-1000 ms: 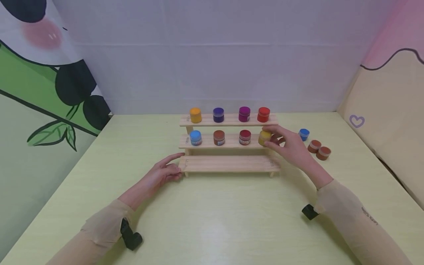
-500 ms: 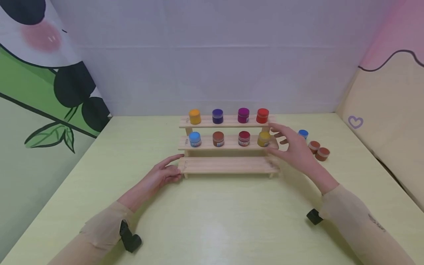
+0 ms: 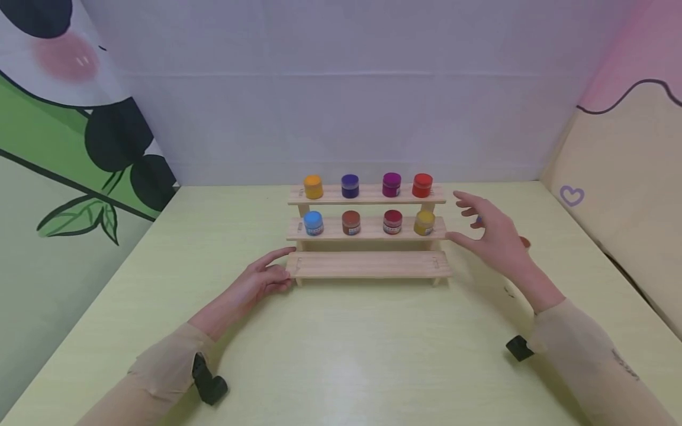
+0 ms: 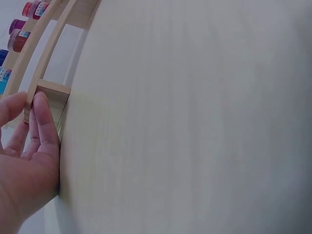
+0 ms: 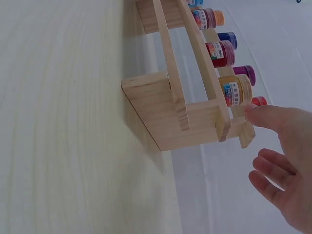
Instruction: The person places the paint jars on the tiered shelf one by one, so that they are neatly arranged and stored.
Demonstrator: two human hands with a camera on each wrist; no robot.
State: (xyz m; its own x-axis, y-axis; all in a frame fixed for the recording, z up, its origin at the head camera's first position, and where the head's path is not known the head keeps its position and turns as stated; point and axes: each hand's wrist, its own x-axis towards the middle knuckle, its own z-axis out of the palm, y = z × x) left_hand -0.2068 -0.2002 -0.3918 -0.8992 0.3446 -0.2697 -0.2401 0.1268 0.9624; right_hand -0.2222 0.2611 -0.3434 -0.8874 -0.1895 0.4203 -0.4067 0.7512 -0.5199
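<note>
**Right hand off the yellow jar, left hand steady at the rack**

Pale green tabletop (image 3: 341,355), lilac wall behind, and on it a three-step wooden rack (image 3: 367,264). The yellow paint jar (image 3: 424,222) stands upright at the right end of the middle step, beside the dark red jar (image 3: 392,221), the brown jar (image 3: 351,222) and the blue jar (image 3: 312,222). Four more jars line the top step: orange (image 3: 312,186), dark violet (image 3: 349,185), purple (image 3: 391,184) and red (image 3: 422,185). The bottom step holds nothing.

The right hand (image 3: 492,236) hovers just right of the rack, fingers spread and loose, holding nothing and clear of the yellow jar. The left hand (image 3: 263,277) lies on the table with relaxed fingers resting against the left end of the bottom step, not gripping it.

Half a second ago the right hand was close beside the yellow jar; a second ago its fingers were round it. It has since drawn away to the right and now covers most of the loose jars on the table, of which only an edge (image 3: 526,242) shows.

My worry: the yellow jar sits near the step's end, so a careless brush from those spread fingers could knock it off, and a nudge from the left hand could jolt the whole rack.
</note>
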